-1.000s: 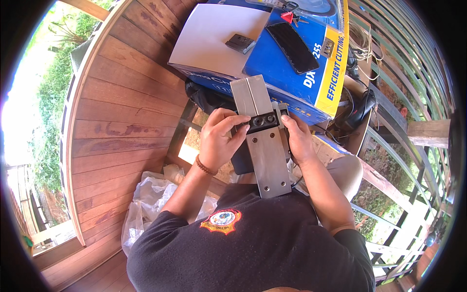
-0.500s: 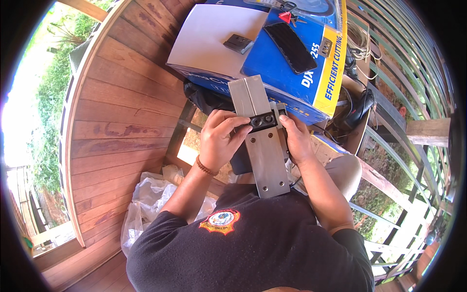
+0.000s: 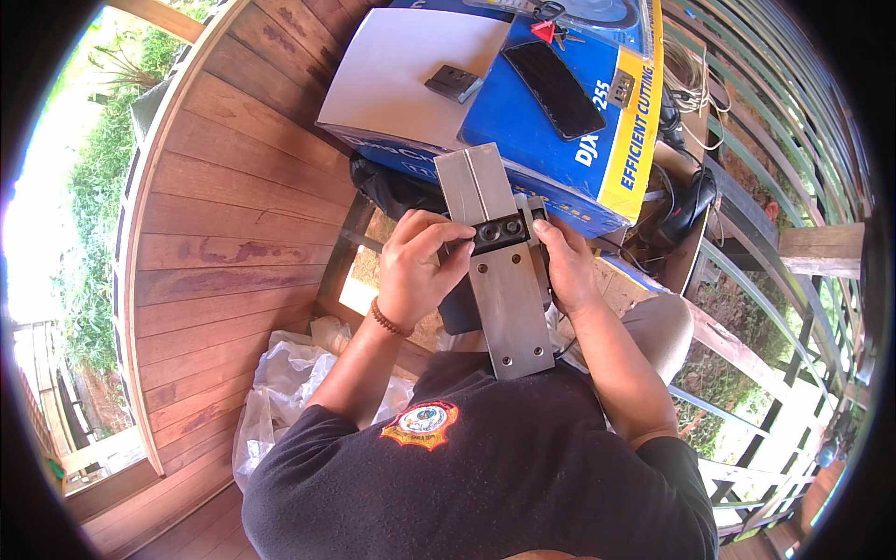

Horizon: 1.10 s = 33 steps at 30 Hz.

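Note:
An upturned hand-held electric planer (image 3: 513, 313) lies with its grey metal sole facing up, reaching from my shirt towards the box edge. Across its middle sits a black cutter drum (image 3: 497, 231) with round bolt heads. My left hand (image 3: 415, 266) pinches the drum's left end between thumb and fingers. The fingertips cover that end, so whether a small part is held there is hidden. On the other side, my right hand (image 3: 571, 271) grips the planer's body, its thumb beside the drum's right end. The fingers below are mostly out of sight.
Beyond the planer stands a blue and yellow box (image 3: 541, 173), bearing a white sheet (image 3: 411, 70), a small dark metal block (image 3: 454, 82), a black phone (image 3: 554, 90), keys (image 3: 545, 34) and a small metal plate (image 3: 623, 90). A plastic bag (image 3: 280, 392) lies left; coiled cable (image 3: 689, 79) sits right.
Almost nothing differs. My left hand and the planer have shifted very slightly left in the picture, along with the whole view; both grips look the same.

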### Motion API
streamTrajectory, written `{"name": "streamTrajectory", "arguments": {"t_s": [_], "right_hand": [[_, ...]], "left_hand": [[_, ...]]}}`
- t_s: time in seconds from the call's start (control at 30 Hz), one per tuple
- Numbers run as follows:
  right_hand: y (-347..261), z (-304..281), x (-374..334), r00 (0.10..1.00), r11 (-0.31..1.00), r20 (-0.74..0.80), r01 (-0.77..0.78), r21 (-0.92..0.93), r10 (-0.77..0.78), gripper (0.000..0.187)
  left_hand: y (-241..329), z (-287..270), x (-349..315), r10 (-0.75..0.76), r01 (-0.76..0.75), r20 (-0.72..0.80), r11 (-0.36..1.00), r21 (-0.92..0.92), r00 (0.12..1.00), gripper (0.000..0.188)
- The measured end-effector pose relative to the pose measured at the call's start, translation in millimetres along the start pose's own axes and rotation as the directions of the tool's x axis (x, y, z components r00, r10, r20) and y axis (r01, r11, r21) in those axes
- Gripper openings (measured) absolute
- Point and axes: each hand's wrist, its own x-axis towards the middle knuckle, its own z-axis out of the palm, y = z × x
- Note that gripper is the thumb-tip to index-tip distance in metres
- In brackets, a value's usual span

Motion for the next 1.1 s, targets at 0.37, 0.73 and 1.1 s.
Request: {"name": "streamTrajectory", "arguments": {"t_s": [0.37, 0.73, 1.1], "right_hand": [[4.2, -5.0, 1.3, 1.000, 0.998, -0.007, -0.010, -0.058, 0.010, 0.059], [2.3, -2.4, 0.2, 1.000, 1.000, 0.006, -0.006, -0.003, 0.006, 0.058], [6.6, -4.8, 1.1, 1.000, 1.000, -0.001, 0.021, -0.022, -0.021, 0.058]], "left_hand": [[1.2, 5.0, -0.4, 0.025, -0.024, -0.023, 0.999, 0.045, 0.999, 0.026], [1.3, 4.4, -2.9, 0.029, -0.028, -0.031, 0.999, 0.034, 0.999, 0.023], [5.0, 4.2, -3.4, -0.043, 0.043, -0.013, 0.999, 0.030, 0.999, 0.028]]}}
